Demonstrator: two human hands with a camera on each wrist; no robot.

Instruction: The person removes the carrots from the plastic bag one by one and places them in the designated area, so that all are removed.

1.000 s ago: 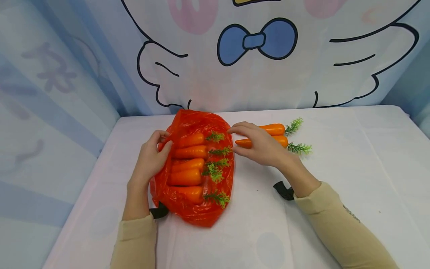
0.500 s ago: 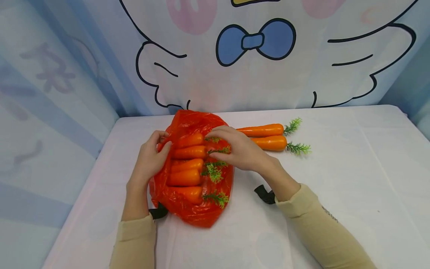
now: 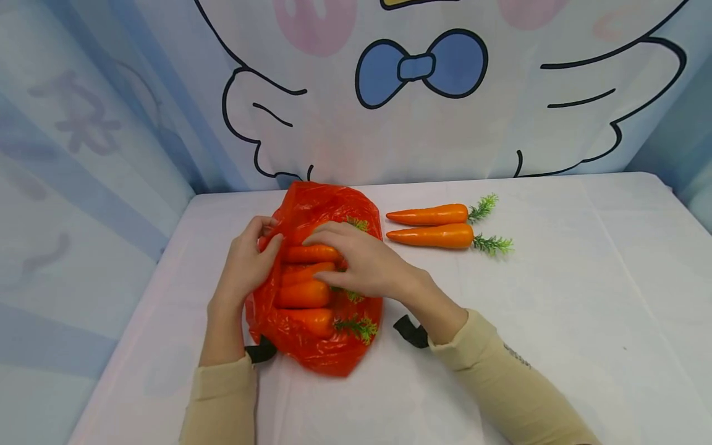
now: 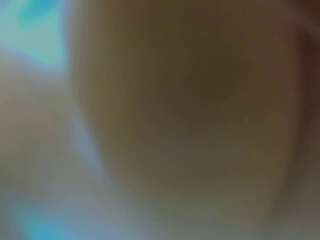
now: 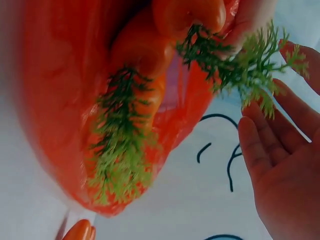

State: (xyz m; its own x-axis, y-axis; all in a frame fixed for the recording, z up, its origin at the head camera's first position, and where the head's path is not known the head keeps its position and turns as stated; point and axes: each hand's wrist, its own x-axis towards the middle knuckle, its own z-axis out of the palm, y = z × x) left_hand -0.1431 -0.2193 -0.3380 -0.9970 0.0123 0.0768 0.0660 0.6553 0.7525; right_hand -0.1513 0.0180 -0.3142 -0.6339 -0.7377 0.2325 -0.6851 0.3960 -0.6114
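Observation:
A red plastic bag (image 3: 345,361) lies on the table with several orange carrots (image 3: 303,295) in its mouth, their green tops pointing right. At the bag's left edge my left hand (image 3: 245,262) grips the plastic between thumb and fingers. Over the middle of the bag, my right hand (image 3: 361,259) reaches across the carrots with fingers and thumb apart, hiding some of the green tops. The right wrist view shows the right hand's fingers (image 5: 270,137) extended beside a green carrot top (image 5: 240,65). Blur fills the left wrist view.
Two carrots, an upper one (image 3: 428,215) and a lower one (image 3: 434,236), lie side by side to the right of the bag on the white-covered table (image 3: 556,278). Behind the table hangs a printed curtain (image 3: 445,136). A dark strap (image 3: 411,332) hangs by the right wrist.
My right hand has moved left from above the two loose carrots to over the bag's carrots, uncovering the loose pair. My left hand has stayed on the bag's edge.

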